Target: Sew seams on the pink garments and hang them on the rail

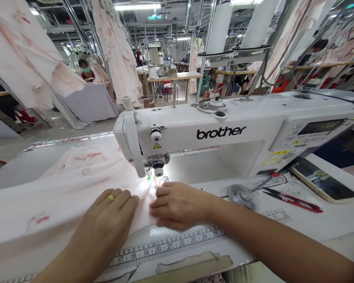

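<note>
I'm apparently guiding pale pink fabric (76,192), lying left of sewing machine (179,129) and under its head. Left hand (112,216) pressing fabric, half-curled; right hand (177,206) bunching fingers before machine, pinch unclear. Next move seemingly calling for even feeding, fingertips staying clear.

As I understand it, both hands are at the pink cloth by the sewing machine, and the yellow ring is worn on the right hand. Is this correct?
Not entirely: the head view shows the yellow ring on the left hand, not the right hand. Both hands are indeed at the pink cloth by the sewing machine.
</note>
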### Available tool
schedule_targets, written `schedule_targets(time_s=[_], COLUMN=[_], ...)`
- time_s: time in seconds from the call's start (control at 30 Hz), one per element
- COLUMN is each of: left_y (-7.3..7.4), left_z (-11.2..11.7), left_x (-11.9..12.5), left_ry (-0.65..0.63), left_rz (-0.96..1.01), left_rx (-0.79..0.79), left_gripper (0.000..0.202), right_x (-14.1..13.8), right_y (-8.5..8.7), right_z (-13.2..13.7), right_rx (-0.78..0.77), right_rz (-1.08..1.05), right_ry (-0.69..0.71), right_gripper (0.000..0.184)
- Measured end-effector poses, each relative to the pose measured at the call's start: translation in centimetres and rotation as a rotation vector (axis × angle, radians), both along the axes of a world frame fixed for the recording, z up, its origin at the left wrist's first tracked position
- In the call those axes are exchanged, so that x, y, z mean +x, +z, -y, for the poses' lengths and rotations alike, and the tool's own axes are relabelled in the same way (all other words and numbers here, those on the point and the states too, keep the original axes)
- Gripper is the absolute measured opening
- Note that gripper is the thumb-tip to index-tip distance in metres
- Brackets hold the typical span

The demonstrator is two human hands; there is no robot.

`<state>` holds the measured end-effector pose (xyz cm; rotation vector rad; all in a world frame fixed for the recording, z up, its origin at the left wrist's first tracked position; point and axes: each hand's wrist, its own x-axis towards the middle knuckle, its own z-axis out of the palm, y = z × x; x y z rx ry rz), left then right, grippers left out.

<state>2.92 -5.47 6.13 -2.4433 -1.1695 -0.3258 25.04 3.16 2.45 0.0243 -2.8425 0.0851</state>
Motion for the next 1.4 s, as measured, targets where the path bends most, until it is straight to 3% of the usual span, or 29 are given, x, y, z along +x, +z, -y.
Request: schedule_targets(time_s=[0.17, 0.3, 0.67, 0.83, 0.97, 1.07, 1.23, 1.4], left_y=[-2.0, -3.3, -3.7, -3.6, -3.4, -3.3, -3.3, -3.2], left_z=[0.2, -0.4, -2.4, -2.3, -2.7, -3.0, -3.2, -3.1], left_x=[2.2, 2.1, 0.6, -0.6, -0.9, -0.5, -0.2, -0.4], left_ry=[-0.064, -0.077, -0.032, 0.082, -0.043, -0.119, -0.08, -0.125], left_rz=[0.11, 0.151, 0.182, 0.252, 0.259, 0.155, 0.072, 0.069], left_rx=[-0.128, -0.213, -0.287, -0.237, -0.145, -0.101, -0.015, 0.049], left_gripper=[0.021, 0.023, 0.022, 0.03, 0.028, 0.022, 0.02, 0.022], right_x=[-0.4, -0.5, -0.2, -0.2, -0.3, -0.3, -0.3, -0.4], right_y=[-0.6, -0.9, -1.0, -0.5, -0.3, -0.3, -0.2, 0.0], right_z=[1.0, 1.2, 0.4, 0.3, 0.2, 0.2, 0.3, 0.4], right_rx=[-0.02, -0.021, -0.033, 0.057, 0.074, 0.058, 0.075, 0.078], right_rz=[0.041, 0.05, 0.006, 0.039, 0.058, 0.051, 0.054, 0.057], right_ry=[0.033, 0.024, -0.04, -0.051, -0.055, -0.047, -0.03, -0.03], right_gripper=[0.022, 0.021, 0.02, 0.022, 0.023, 0.021, 0.021, 0.019])
